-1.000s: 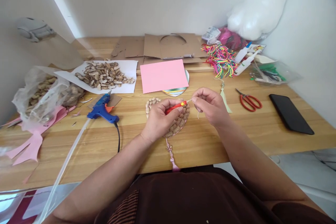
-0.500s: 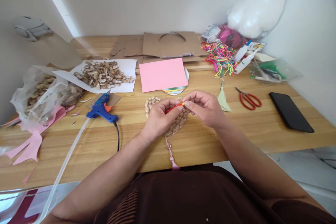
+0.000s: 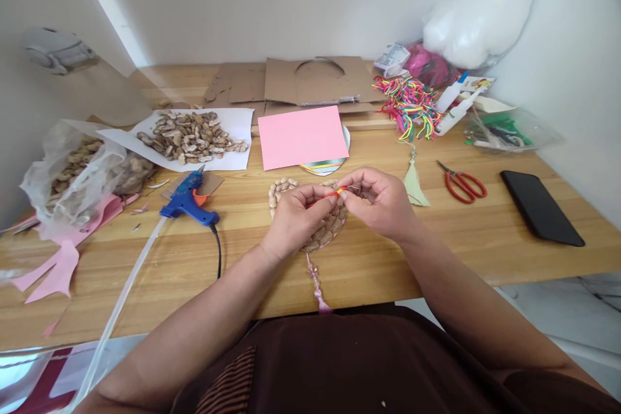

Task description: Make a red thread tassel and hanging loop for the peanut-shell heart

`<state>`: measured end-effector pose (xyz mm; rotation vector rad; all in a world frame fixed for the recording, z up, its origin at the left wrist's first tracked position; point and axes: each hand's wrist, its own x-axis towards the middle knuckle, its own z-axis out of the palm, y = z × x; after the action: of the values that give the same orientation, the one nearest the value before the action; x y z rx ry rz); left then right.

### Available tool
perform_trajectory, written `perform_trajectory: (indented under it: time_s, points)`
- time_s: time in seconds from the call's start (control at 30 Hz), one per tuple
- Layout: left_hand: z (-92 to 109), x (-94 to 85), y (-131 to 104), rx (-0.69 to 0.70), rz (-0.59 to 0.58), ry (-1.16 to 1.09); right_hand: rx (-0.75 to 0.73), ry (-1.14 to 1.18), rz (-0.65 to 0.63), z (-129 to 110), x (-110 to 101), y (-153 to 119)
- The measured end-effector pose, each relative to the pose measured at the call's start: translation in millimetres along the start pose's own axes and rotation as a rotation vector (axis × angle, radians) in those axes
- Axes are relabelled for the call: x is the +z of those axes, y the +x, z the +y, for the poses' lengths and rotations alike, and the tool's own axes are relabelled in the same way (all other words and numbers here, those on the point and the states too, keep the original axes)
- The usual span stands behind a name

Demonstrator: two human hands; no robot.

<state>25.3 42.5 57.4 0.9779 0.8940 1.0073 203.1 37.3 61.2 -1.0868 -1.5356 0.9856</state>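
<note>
My left hand (image 3: pixel 295 217) is closed in a pinch on a red cord (image 3: pixel 331 195). Fingertips of my right hand (image 3: pixel 381 202) pinch the same cord at a small yellow band, just right of the left fingers. A thin reddish end shows between the right fingers. Both hands are held over a piece covered in peanut shells (image 3: pixel 326 233), apparently on a pink backing; the hands hide much of it. From its lower edge a pink tassel (image 3: pixel 314 278) with a knotted cord lies toward me.
Left are a blue glue gun (image 3: pixel 187 202), peanut shells on white paper (image 3: pixel 241 132) and a plastic bag (image 3: pixel 46 168). Pink card (image 3: pixel 303 137) lies ahead. Rightward are a pale green tassel (image 3: pixel 415 184), red-handled scissors (image 3: pixel 463 182), a phone (image 3: pixel 541 208) and colourful cords (image 3: pixel 410 107).
My right fingers have shifted slightly on the cord, and more of its reddish end now shows between them. The left hand has barely moved. The view has turned very slightly.
</note>
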Motion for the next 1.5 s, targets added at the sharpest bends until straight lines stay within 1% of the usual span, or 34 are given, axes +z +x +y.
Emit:
perform_trajectory:
  time_s: [0.07,0.2,0.47,0.6,0.73,0.9,1.13,1.4,1.5]
  points:
    - [-1,0.2,0,0.003,0.005,0.014,0.005,-0.020,0.012,3,0,0]
    - [0,0.6,1,-0.028,0.001,0.001,0.039,0.016,0.007,5,-1,2]
    - [3,1.1,2,-0.089,-0.042,-0.060,0.140,0.094,0.010,-9,-2,6]
    - [2,1.1,1,-0.125,-0.077,-0.092,0.202,0.131,-0.005,-11,-5,8]
    - [4,1.9,-1,-0.103,-0.088,-0.109,0.255,0.175,-0.035,-12,-6,9]
    - [4,1.1,-2,-0.088,-0.071,-0.057,0.258,0.195,-0.031,-15,-3,8]
    - [-1,-1.5,-1,-0.040,-0.120,-0.009,0.346,0.286,-0.075,-13,-5,9]
    - [1,0.5,-3,-0.043,-0.165,0.002,0.366,0.330,-0.112,-15,-7,9]
    - [2,1.4,-4,-0.031,-0.154,0.005,0.370,0.332,-0.114,-14,-6,9]
